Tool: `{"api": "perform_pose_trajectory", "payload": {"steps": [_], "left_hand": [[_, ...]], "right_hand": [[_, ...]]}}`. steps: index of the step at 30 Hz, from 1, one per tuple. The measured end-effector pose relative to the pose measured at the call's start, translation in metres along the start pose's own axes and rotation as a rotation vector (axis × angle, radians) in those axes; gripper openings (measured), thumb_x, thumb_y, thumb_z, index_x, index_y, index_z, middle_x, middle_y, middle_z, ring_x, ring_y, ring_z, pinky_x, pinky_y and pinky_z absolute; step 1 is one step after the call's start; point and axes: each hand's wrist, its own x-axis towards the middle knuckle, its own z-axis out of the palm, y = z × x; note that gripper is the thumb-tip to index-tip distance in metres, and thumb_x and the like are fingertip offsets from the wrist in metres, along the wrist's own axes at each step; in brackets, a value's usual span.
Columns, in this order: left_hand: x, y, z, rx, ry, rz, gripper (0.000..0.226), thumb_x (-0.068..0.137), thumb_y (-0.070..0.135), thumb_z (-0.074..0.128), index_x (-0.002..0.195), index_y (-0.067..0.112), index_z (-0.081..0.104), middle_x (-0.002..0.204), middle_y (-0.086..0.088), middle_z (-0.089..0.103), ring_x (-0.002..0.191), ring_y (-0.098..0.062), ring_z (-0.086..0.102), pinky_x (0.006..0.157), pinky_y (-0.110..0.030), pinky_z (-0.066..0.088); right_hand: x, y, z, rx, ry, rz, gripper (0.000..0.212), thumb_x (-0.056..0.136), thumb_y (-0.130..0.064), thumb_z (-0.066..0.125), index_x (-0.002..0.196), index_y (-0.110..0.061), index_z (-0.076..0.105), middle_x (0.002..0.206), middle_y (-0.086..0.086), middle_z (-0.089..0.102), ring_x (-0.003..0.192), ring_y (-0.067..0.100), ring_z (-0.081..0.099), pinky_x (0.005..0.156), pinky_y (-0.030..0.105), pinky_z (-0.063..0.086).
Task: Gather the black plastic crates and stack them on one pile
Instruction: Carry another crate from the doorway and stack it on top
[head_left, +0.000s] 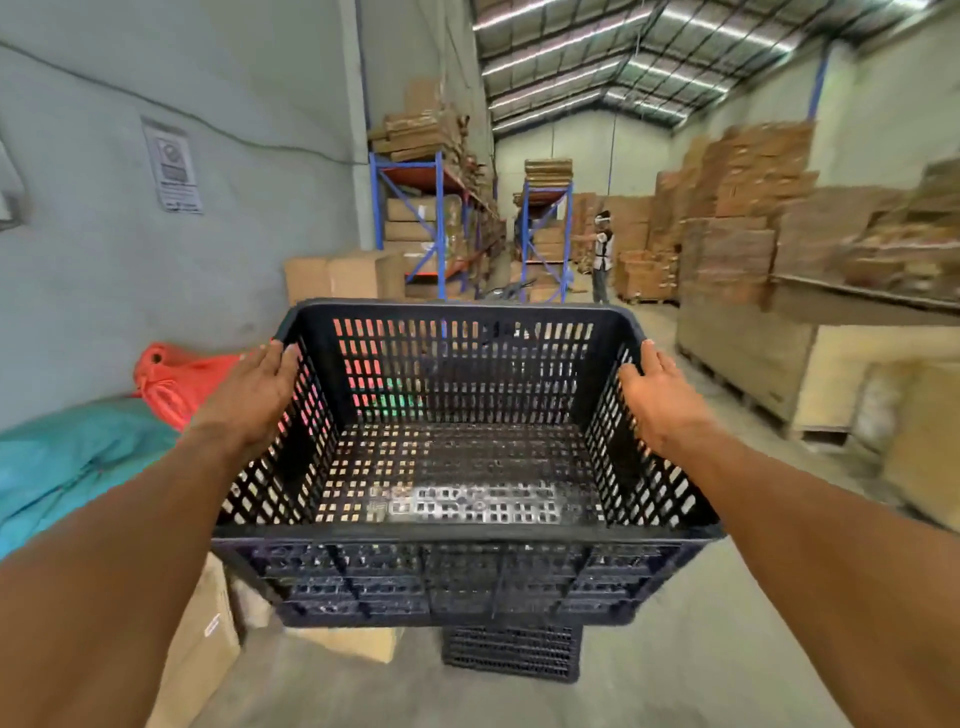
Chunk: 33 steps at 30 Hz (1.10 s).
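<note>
I hold a black plastic crate (457, 457) with slotted walls in front of me, lifted off the floor and empty. My left hand (254, 395) grips its left rim and my right hand (660, 400) grips its right rim. Below it, on the concrete floor, the lower part of another black crate (511, 652) shows, mostly hidden by the one I carry.
Cardboard boxes (208, 639) lie at the lower left beside a teal sack (78, 457) and an orange bag (171, 379). Blue racking (439, 228) with cartons lines the left. Stacked cartons and wooden pallet crates (748, 364) fill the right. A person (602, 254) stands far down the aisle.
</note>
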Motion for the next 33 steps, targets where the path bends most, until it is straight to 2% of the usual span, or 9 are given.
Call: {"api": "perform_pose_trajectory", "payload": {"steps": [5, 8, 11, 15, 19, 24, 27, 30, 33], "left_hand": [[0.078, 0.014, -0.011, 0.048, -0.002, 0.037, 0.064, 0.087, 0.003, 0.042, 0.146, -0.003, 0.020, 0.149, -0.022, 0.033, 0.136, -0.035, 0.037, 0.113, -0.038, 0.032], [0.128, 0.024, -0.021, -0.003, -0.042, 0.021, 0.055, 0.090, 0.004, 0.039, 0.143, 0.002, 0.029, 0.143, -0.016, 0.040, 0.129, -0.033, 0.045, 0.107, -0.038, 0.040], [0.181, 0.027, -0.028, -0.066, -0.027, -0.019, 0.044, 0.090, 0.004, 0.044, 0.133, 0.005, 0.043, 0.127, -0.019, 0.056, 0.114, -0.035, 0.057, 0.094, -0.037, 0.046], [0.262, 0.020, -0.026, -0.065, -0.017, -0.021, 0.036, 0.081, 0.002, 0.055, 0.116, 0.010, 0.058, 0.107, -0.015, 0.066, 0.102, -0.033, 0.062, 0.084, -0.035, 0.049], [0.345, 0.013, -0.004, -0.130, 0.013, 0.010, 0.033, 0.081, 0.004, 0.056, 0.112, 0.013, 0.062, 0.106, -0.012, 0.067, 0.104, -0.031, 0.061, 0.085, -0.034, 0.049], [0.435, 0.006, 0.037, -0.119, -0.003, 0.054, 0.039, 0.082, 0.004, 0.054, 0.120, 0.013, 0.059, 0.113, -0.012, 0.064, 0.109, -0.031, 0.059, 0.088, -0.035, 0.048], [0.480, 0.013, 0.058, -0.160, -0.031, 0.077, 0.040, 0.083, 0.002, 0.053, 0.121, 0.013, 0.059, 0.114, -0.011, 0.063, 0.110, -0.030, 0.058, 0.083, -0.031, 0.045], [0.516, 0.025, 0.076, -0.226, -0.063, 0.080, 0.032, 0.086, 0.005, 0.053, 0.117, 0.010, 0.058, 0.112, -0.011, 0.063, 0.109, -0.028, 0.059, 0.080, -0.026, 0.043], [0.548, 0.035, 0.099, -0.272, -0.082, 0.108, 0.028, 0.086, 0.014, 0.059, 0.114, 0.012, 0.061, 0.107, -0.008, 0.064, 0.102, -0.026, 0.060, 0.085, -0.030, 0.048]], "right_hand": [[0.049, 0.031, -0.010, -0.041, -0.055, 0.037, 0.056, 0.090, 0.010, 0.046, 0.143, 0.000, 0.032, 0.158, 0.033, 0.009, 0.149, 0.043, 0.015, 0.119, 0.046, 0.025], [0.092, 0.045, -0.013, -0.046, -0.075, 0.047, 0.049, 0.090, 0.006, 0.046, 0.138, -0.001, 0.039, 0.152, 0.030, 0.027, 0.140, 0.044, 0.033, 0.114, 0.047, 0.036], [0.141, 0.055, -0.027, -0.027, -0.060, 0.058, 0.037, 0.090, -0.002, 0.052, 0.127, -0.003, 0.049, 0.133, 0.023, 0.052, 0.122, 0.042, 0.054, 0.101, 0.045, 0.046], [0.218, 0.060, -0.044, -0.005, -0.038, 0.127, 0.015, 0.086, -0.001, 0.056, 0.098, -0.009, 0.059, 0.114, 0.020, 0.065, 0.107, 0.038, 0.062, 0.085, 0.036, 0.048], [0.306, 0.071, -0.036, 0.041, 0.034, 0.181, 0.021, 0.079, 0.000, 0.053, 0.069, -0.019, 0.053, 0.080, 0.007, 0.061, 0.081, 0.033, 0.061, 0.081, 0.048, 0.057], [0.380, 0.064, -0.014, 0.030, 0.037, 0.219, 0.021, 0.083, 0.000, 0.055, 0.073, -0.018, 0.055, 0.082, 0.008, 0.063, 0.081, 0.030, 0.062, 0.080, 0.047, 0.057], [0.418, 0.071, 0.010, 0.021, 0.015, 0.250, 0.034, 0.084, 0.002, 0.054, 0.069, -0.027, 0.045, 0.079, 0.001, 0.055, 0.081, 0.027, 0.058, 0.082, 0.050, 0.056], [0.452, 0.082, 0.028, 0.033, -0.012, 0.265, 0.037, 0.084, 0.006, 0.054, 0.071, -0.027, 0.046, 0.079, 0.000, 0.054, 0.080, 0.024, 0.057, 0.074, 0.042, 0.054], [0.482, 0.094, 0.042, 0.034, -0.037, 0.266, 0.032, 0.085, 0.007, 0.054, 0.073, -0.023, 0.049, 0.083, 0.002, 0.057, 0.077, 0.022, 0.056, 0.068, 0.035, 0.050]]}}
